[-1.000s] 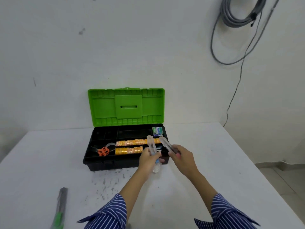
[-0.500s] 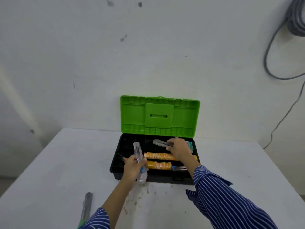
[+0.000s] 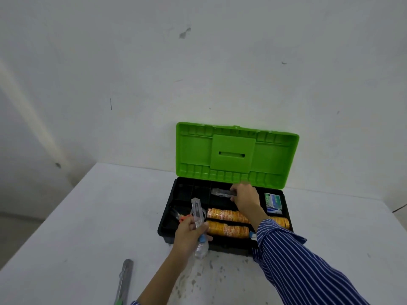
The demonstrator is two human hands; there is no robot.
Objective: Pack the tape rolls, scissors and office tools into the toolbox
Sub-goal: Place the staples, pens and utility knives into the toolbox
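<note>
Over the open toolbox (image 3: 167,225) on the table (image 3: 88,216), my right hand (image 3: 243,198) pinches a grey cutter (image 3: 220,192) above a back compartment, my left hand (image 3: 188,235) curls round a clear cutter (image 3: 197,213), tilted up, near scissors (image 3: 181,217) and tape rolls (image 3: 229,215).

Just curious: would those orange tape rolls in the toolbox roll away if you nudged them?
Probably not. The orange tape rolls lie on their sides in rows, hemmed by the toolbox walls. Loose on the table, they likely would roll.
</note>
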